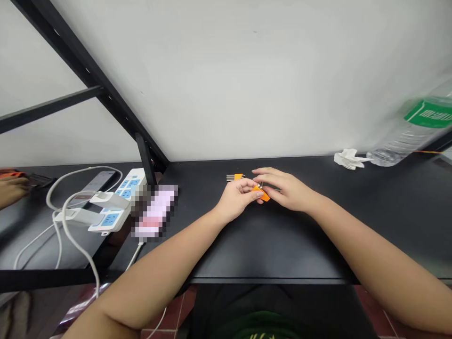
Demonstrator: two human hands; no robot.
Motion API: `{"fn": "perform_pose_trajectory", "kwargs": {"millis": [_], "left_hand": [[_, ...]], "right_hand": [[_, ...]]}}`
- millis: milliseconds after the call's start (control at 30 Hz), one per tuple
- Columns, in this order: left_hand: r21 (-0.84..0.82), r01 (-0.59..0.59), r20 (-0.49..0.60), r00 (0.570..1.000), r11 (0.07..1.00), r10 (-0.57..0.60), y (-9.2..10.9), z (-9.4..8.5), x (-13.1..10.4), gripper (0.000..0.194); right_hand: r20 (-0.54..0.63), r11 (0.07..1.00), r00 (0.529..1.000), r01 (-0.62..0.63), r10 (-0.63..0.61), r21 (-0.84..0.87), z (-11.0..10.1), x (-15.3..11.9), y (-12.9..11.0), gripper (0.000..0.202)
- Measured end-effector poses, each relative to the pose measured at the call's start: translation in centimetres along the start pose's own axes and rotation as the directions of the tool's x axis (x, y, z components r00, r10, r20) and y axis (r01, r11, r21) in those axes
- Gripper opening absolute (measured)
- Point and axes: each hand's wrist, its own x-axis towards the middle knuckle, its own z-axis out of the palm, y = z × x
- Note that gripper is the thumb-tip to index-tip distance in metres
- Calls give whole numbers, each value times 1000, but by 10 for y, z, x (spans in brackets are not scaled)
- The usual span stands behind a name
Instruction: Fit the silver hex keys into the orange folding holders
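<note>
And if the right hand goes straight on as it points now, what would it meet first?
Probably the left hand, which grips the orange holder; the depth between the hands is hard to judge.

The left arm (169, 261) and right arm (367, 247) slant inward from near left and near right. The left hand (236, 198) pinches; the right hand (287, 188) arches beside it, fingers (269, 179) bent.

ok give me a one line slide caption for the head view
Above a black table, the left hand holds an orange piece, the right hand beside it.
</note>
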Motion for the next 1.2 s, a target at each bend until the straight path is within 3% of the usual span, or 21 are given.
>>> {"fn": "perform_pose_trajectory", "kwargs": {"millis": [200,333,500,633,800,1000,1100,1200], "left_hand": [[64,-20,21,1000,998,18,-7,0,3,38],[168,-9,46,999,986,2,-12,1,3,37],[208,-23,-23,999,978,29,-8,0,3,33],[237,-43,-84,994,971,65,-6,-1,4,31],[276,-36,-99,993,960,66,-9,-3,4,25],[542,-95,-46,989,835,143,-9,-6,1,12],[587,-96,-49,987,804,154,-8,-9,1,11],[591,-110,-43,985,799,168,-9,-10,2,11]], "right_hand": [[-17,1000,1000,1,-1,-4,2,5,2,35],[5,973,986,-164,166,-162,-16,-1,18,33],[182,889,903,-315,388,-333,-44,-14,47,16],[229,906,897,-307,378,-291,-40,-16,54,14],[264,893,881,-297,393,-339,-22,-12,47,6],[304,888,860,-301,411,-348,-11,-5,34,8],[321,928,879,-283,352,-242,-14,-3,30,5],[232,952,925,-278,301,-127,-20,-3,22,3]]}}
